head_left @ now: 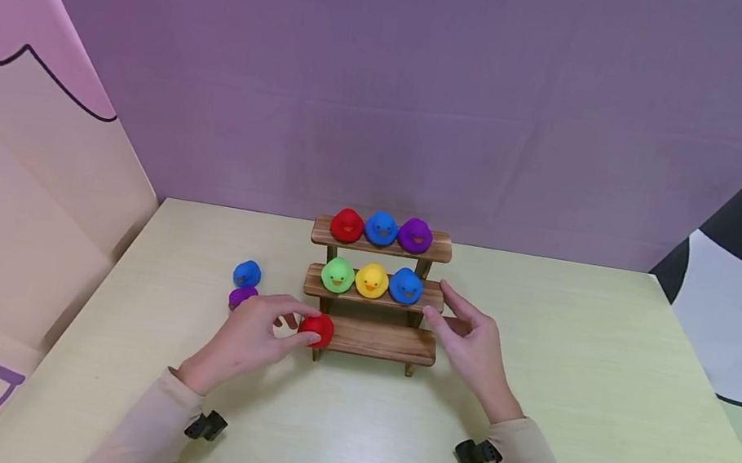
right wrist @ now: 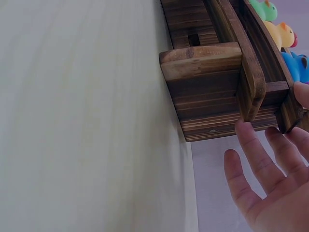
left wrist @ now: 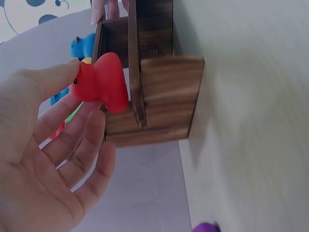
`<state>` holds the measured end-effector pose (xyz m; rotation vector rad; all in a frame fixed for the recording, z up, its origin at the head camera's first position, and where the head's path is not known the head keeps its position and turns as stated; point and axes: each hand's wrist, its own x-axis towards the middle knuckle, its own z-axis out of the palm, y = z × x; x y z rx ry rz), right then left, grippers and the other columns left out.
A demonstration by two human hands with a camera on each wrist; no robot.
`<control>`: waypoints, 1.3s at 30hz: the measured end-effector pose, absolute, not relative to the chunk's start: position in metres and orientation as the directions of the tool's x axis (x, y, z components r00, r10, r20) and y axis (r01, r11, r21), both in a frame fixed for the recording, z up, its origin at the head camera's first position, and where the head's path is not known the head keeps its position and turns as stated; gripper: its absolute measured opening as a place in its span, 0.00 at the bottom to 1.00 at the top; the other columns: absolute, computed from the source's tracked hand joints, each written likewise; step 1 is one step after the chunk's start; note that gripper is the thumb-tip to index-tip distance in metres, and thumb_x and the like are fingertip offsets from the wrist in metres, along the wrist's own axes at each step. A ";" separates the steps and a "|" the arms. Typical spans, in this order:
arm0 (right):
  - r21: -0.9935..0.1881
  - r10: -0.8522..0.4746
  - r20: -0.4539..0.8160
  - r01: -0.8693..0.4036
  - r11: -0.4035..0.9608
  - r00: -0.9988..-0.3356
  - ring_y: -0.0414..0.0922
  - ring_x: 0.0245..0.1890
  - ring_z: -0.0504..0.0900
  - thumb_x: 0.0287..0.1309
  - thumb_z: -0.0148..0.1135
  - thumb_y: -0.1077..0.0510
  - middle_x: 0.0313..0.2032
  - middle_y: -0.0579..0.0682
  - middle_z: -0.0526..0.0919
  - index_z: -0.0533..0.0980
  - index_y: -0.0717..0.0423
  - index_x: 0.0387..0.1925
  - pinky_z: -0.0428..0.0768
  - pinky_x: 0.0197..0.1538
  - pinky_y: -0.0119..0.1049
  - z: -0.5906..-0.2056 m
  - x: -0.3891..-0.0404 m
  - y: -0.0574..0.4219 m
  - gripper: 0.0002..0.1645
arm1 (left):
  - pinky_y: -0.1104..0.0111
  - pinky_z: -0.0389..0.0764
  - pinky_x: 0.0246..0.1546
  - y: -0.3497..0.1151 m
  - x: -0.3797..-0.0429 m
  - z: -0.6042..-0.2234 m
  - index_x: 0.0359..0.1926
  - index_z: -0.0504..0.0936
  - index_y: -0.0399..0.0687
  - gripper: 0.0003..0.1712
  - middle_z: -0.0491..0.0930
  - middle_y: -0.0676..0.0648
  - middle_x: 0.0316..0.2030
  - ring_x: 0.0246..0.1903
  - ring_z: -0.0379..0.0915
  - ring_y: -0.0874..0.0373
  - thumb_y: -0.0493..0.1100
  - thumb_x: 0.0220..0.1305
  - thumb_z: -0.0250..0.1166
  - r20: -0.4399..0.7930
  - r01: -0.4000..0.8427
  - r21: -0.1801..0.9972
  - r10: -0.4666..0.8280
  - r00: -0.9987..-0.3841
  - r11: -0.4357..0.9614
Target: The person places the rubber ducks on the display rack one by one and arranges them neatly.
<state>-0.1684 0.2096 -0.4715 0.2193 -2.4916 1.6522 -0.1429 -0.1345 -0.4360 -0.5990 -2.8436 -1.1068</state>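
My left hand (head_left: 256, 331) pinches a red rubber duck (head_left: 318, 330) between thumb and fingers, at the left end of the bottom tier of a three-tier wooden shelf (head_left: 389, 342). In the left wrist view the duck (left wrist: 108, 82) overlaps the shelf's side, its other fingers spread behind. My right hand (head_left: 469, 348) holds the right end of the middle tier, thumb at its front and index finger at its back corner. On that tier sit a green duck (head_left: 337, 275), a yellow duck (head_left: 372, 281) and a blue duck (head_left: 406, 286).
On the top tier stand a red duck (head_left: 346, 225), a blue duck (head_left: 381, 229) and a purple duck (head_left: 415, 236). Left of the shelf, another blue duck (head_left: 248, 273) and a purple duck (head_left: 241, 296) lie on the pale table (head_left: 546, 337). A purple backdrop (head_left: 396, 87) rises behind.
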 end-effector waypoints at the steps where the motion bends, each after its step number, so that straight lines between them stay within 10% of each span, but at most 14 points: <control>1: -0.901 -0.043 0.200 -0.201 0.385 -0.979 0.58 0.52 0.91 0.73 0.68 0.48 0.72 0.60 0.76 0.72 0.50 0.76 0.82 0.49 0.22 -0.471 -0.168 0.209 0.35 | 0.68 0.80 0.39 -0.132 -0.143 -0.436 0.57 0.90 0.57 0.20 0.90 0.55 0.50 0.43 0.81 0.60 0.48 0.64 0.78 0.168 0.369 0.642 0.346 -0.923 0.672; 39: -0.898 -0.042 0.208 -0.207 0.389 -0.977 0.61 0.53 0.91 0.73 0.68 0.49 0.71 0.61 0.76 0.71 0.55 0.76 0.83 0.50 0.21 -0.473 -0.168 0.208 0.36 | 0.64 0.83 0.51 -0.038 -0.154 -0.433 0.60 0.89 0.57 0.21 0.91 0.55 0.53 0.52 0.83 0.57 0.55 0.70 0.73 0.230 0.502 0.602 0.467 -0.854 0.621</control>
